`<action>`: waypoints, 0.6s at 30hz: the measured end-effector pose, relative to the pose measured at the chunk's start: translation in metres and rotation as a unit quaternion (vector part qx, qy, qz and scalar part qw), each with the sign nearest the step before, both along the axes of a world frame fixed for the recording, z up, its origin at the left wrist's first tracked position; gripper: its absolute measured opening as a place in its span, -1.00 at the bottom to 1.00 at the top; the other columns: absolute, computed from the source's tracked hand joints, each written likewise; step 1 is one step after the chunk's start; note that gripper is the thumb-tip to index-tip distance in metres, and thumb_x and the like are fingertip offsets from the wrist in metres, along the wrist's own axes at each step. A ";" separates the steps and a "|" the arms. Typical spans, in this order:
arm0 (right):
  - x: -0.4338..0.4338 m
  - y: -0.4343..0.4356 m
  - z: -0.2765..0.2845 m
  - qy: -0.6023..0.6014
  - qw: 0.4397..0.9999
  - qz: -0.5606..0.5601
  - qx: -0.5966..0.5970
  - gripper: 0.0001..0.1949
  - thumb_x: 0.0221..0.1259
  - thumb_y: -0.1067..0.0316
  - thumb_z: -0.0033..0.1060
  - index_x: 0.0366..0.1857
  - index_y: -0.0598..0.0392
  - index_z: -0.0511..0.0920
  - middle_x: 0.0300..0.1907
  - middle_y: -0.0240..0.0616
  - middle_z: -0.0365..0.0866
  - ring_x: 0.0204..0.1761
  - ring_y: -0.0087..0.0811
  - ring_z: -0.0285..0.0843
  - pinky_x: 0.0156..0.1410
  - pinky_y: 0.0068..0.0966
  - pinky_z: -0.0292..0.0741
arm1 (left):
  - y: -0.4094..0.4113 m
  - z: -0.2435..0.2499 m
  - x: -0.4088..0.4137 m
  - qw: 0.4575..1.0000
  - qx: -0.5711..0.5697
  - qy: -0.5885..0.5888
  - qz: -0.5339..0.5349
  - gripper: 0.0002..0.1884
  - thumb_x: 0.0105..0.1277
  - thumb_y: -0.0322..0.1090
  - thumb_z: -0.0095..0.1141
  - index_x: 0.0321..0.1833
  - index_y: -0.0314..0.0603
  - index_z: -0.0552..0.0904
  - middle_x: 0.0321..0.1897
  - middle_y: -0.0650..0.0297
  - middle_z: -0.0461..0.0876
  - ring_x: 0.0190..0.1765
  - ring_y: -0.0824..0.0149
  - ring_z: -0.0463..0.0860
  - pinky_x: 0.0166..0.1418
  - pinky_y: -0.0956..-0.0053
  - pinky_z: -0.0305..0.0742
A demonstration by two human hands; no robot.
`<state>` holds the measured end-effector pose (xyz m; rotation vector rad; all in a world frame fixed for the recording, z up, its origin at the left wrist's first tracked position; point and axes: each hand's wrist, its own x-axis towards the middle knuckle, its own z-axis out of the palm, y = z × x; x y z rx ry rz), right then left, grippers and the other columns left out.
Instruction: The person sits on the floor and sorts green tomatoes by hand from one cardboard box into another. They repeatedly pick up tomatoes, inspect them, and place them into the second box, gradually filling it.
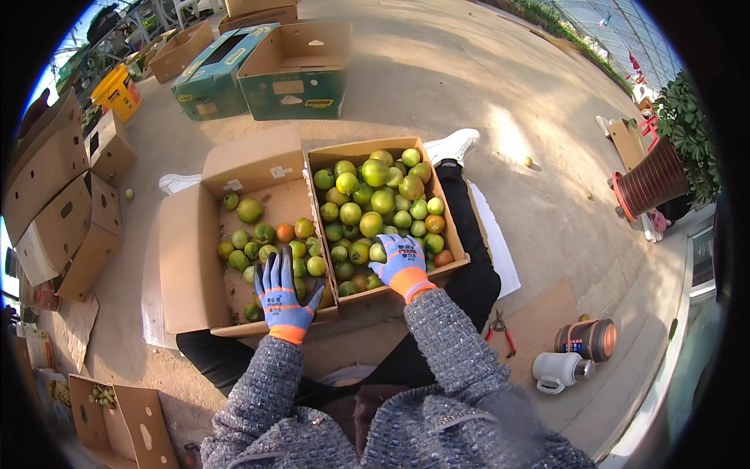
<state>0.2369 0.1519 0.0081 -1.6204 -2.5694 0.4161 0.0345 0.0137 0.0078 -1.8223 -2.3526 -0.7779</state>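
Two cardboard boxes of tomatoes stand side by side between my outstretched legs. The left box [188, 258] has its flaps up and holds a loose layer of mostly green tomatoes [249, 210], with an orange one [285, 232] among them. Fuller and piled higher is the right box [451, 261], with green and a few reddish tomatoes [443, 258]. My left hand [287, 296], in a blue and orange glove, lies spread over the left box's near right corner. My right hand [399, 261], gloved alike, rests on the right box's near tomatoes, fingers curled beside a pale green tomato [378, 252]; its grip is unclear.
Green cartons [293, 97] stand beyond the boxes, with a yellow bucket [120, 94] farther left. Stacked cartons [55, 234] line the left side. To my right lie red-handled pliers or cutters [500, 334], a white jug [556, 372] and a dark flask [586, 340]; a potted plant [653, 176] leans farther off.
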 end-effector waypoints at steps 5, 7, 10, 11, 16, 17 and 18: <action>-0.011 -0.014 -0.012 0.447 0.877 -0.070 -0.163 -0.35 0.09 0.01 0.50 0.24 0.09 0.51 0.14 -0.11 0.64 0.13 -0.05 0.59 0.27 -0.22 0.50 | -0.001 0.008 0.000 0.996 0.044 0.006 -0.083 0.00 0.02 0.12 0.42 0.49 -0.25 0.32 0.38 0.04 0.42 0.45 -0.01 0.34 0.60 -0.09 0.00; -0.033 -0.043 0.008 0.420 0.902 -0.006 -0.098 -0.40 0.11 -0.02 0.49 0.18 0.12 0.56 0.08 -0.02 0.67 0.09 -0.04 0.63 0.21 -0.25 0.54 | -0.003 0.007 -0.004 0.991 0.062 0.000 -0.122 0.00 0.00 0.13 0.42 0.48 -0.26 0.34 0.36 0.05 0.45 0.43 0.00 0.37 0.60 -0.11 0.00; -0.061 -0.080 0.026 0.317 0.941 0.091 -0.078 -0.38 0.17 -0.17 0.36 0.15 0.12 0.58 0.06 -0.04 0.67 0.10 -0.06 0.61 0.29 -0.18 0.45 | -0.006 0.001 -0.009 0.985 0.105 -0.017 -0.133 -0.18 0.09 0.07 0.32 0.38 -0.26 0.46 0.26 0.06 0.55 0.34 0.03 0.49 0.59 -0.12 0.04; -0.066 -0.088 0.034 0.266 0.956 0.116 -0.038 -0.37 0.20 -0.22 0.29 0.14 0.12 0.59 0.05 -0.06 0.67 0.11 -0.08 0.60 0.34 -0.17 0.40 | -0.006 -0.009 -0.012 0.984 0.124 -0.038 -0.125 -0.24 0.11 0.04 0.30 0.34 -0.27 0.50 0.22 0.05 0.58 0.31 0.03 0.52 0.58 -0.12 0.06; -0.052 -0.025 0.026 0.193 0.965 0.054 0.167 -0.44 0.21 -0.14 0.26 0.17 0.01 0.59 0.05 -0.16 0.65 0.07 -0.14 0.57 0.46 -0.11 0.22 | 0.002 -0.013 -0.006 0.986 0.116 -0.091 0.074 -0.03 0.04 -0.20 0.48 0.52 -0.27 0.26 0.41 0.01 0.39 0.45 -0.11 0.28 0.56 -0.01 0.08; -0.047 -0.009 0.027 0.154 0.969 0.025 0.189 -0.46 0.22 -0.10 0.25 0.19 -0.01 0.59 0.10 -0.16 0.62 0.09 -0.14 0.56 0.47 -0.07 0.20 | 0.004 -0.013 -0.007 0.984 0.130 -0.080 0.094 0.04 0.05 -0.16 0.46 0.57 -0.30 0.15 0.50 -0.01 0.26 0.49 -0.16 0.21 0.58 0.00 0.05; -0.041 0.006 0.020 0.083 0.976 0.024 0.202 -0.43 0.19 -0.05 0.30 0.25 -0.03 0.53 0.16 -0.14 0.57 0.12 -0.12 0.53 0.47 -0.09 0.21 | 0.005 -0.013 -0.007 0.987 0.111 -0.065 0.098 0.05 0.05 -0.15 0.46 0.57 -0.30 0.14 0.51 -0.01 0.24 0.50 -0.16 0.20 0.58 0.00 0.03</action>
